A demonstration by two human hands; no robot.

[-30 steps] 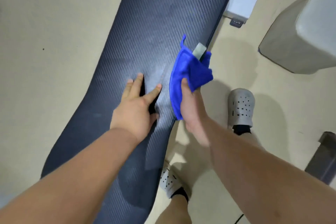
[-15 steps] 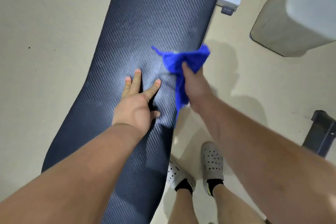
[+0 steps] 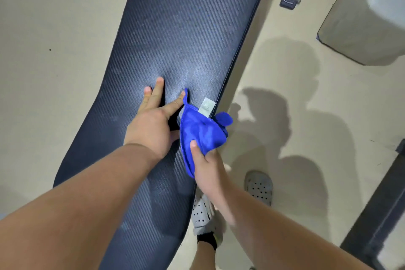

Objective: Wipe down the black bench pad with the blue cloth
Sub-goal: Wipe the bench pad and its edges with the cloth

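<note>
At the near right edge of the black bench pad [image 3: 175,28], whose length runs far, the right hand [image 3: 208,171] pinches the blue cloth [image 3: 201,131] beside the flat, spread left hand [image 3: 153,125].

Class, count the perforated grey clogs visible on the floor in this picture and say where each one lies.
2. One clog lies on the floor right of the right hand. The other clog sits beside the bench pad edge, partly hidden under the right forearm.
</note>
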